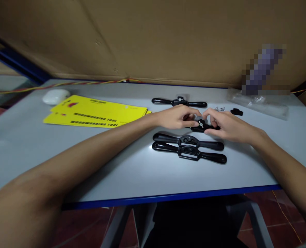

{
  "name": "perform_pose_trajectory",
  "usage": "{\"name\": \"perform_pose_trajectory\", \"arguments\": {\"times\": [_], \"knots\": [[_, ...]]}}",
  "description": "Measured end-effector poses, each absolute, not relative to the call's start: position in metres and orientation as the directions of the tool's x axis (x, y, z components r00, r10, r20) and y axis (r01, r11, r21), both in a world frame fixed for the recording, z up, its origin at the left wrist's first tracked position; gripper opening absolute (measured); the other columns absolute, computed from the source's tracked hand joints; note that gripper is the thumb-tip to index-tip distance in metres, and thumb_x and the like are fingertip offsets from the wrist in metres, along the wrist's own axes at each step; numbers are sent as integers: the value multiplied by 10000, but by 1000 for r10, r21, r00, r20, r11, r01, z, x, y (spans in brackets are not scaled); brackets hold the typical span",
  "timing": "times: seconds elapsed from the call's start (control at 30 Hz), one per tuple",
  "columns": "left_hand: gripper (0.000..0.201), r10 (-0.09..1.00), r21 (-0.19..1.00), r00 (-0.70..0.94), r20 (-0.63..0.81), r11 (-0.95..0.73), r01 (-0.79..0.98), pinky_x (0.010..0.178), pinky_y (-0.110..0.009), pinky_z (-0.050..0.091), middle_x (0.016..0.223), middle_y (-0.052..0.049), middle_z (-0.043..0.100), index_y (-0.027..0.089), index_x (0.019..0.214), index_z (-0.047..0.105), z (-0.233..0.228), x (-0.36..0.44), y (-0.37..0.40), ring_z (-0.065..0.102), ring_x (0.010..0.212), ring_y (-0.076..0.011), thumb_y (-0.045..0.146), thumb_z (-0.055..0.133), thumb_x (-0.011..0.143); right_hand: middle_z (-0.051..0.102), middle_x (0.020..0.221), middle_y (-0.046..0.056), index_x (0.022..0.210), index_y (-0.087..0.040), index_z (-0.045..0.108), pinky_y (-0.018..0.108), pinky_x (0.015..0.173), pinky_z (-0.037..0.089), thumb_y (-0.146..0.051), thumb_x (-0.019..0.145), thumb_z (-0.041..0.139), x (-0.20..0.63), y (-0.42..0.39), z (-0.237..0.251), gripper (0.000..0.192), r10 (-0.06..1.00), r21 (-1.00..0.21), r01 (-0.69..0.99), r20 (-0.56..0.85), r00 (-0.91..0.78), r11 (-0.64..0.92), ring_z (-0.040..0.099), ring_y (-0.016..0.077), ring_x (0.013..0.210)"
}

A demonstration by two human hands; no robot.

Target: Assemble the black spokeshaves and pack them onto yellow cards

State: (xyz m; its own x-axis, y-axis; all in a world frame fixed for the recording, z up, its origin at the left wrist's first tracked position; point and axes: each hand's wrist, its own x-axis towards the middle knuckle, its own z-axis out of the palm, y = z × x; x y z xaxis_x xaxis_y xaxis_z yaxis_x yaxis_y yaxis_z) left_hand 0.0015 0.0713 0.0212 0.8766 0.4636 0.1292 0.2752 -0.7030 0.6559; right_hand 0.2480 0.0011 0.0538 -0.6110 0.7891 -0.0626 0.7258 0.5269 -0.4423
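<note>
Both of my hands are at a black spokeshave lying on the grey table, its middle part showing between them. My left hand reaches in from the left, with thumb and fingers curled round the tool's middle. From the right, my right hand grips the handle side, fingers bent over the top. A silvery blade edge and a small screw show between my fingertips; part of the body is covered. Nearer to me lie two black spokeshave bodies side by side. Another spokeshave, with its cap fitted, rests behind my left hand.
Small silvery screws and a black cap piece lie beyond my right hand. A clear plastic bag is at the back right. Yellow cards and a white rounded case sit on the left. Cardboard walls the back.
</note>
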Motion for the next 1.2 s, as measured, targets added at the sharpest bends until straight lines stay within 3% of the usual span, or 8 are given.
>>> {"name": "perform_pose_trajectory", "arguments": {"times": [0.2,0.7,0.87,1.03,1.2], "knots": [[369,471,672,878,86,-678,298,595,-246,342,637,59,497,123,1182,735,24,1,69,409,562,-105,384,673,928,537,727,-22,957,-234,567,322,688,296,-354,950,646,249,3,52,144,787,-429,726,-55,-615,537,476,182,703],[362,478,651,873,98,-694,307,580,-249,321,647,57,504,123,1122,735,24,2,67,416,570,-106,397,732,886,599,685,3,845,-214,624,330,681,325,-345,956,627,252,6,48,171,813,-452,727,-9,-583,517,500,173,656],[365,473,651,875,99,-696,302,584,-248,326,653,52,514,124,1129,737,24,2,68,420,571,-106,398,734,888,614,709,6,952,-214,649,333,679,328,-380,948,652,254,7,46,166,832,-452,746,-15,-555,490,521,186,668],[373,466,660,879,100,-692,292,576,-250,322,633,59,496,126,1142,740,24,2,68,416,559,-106,402,733,890,617,725,-8,1199,-205,649,320,670,329,-386,935,659,254,6,47,320,854,-436,774,-21,-519,460,531,186,666],[371,461,654,880,111,-701,285,588,-249,334,641,59,508,128,1156,747,24,2,69,420,563,-103,384,742,887,612,700,-15,1205,-208,680,318,673,330,-357,937,654,253,5,47,308,837,-438,750,10,-547,495,525,182,649]]}}
